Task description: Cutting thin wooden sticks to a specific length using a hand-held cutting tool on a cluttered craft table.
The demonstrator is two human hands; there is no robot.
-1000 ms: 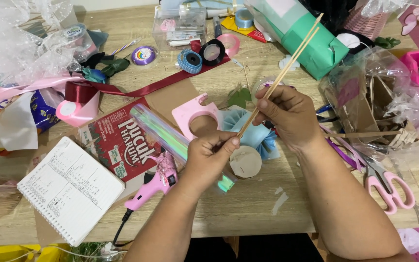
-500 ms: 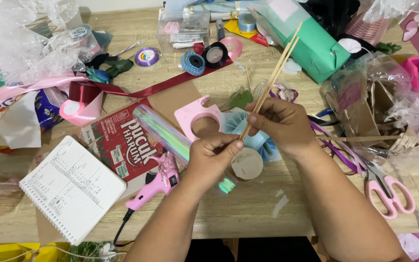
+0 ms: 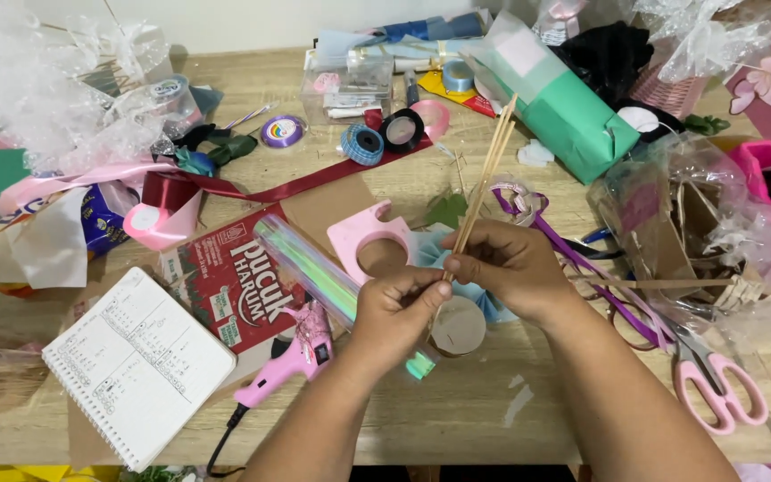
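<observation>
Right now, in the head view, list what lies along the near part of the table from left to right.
Spiral notebook → pink glue gun → left hand → right hand gripping the bundle of wooden skewers → pink-handled scissors.
</observation>
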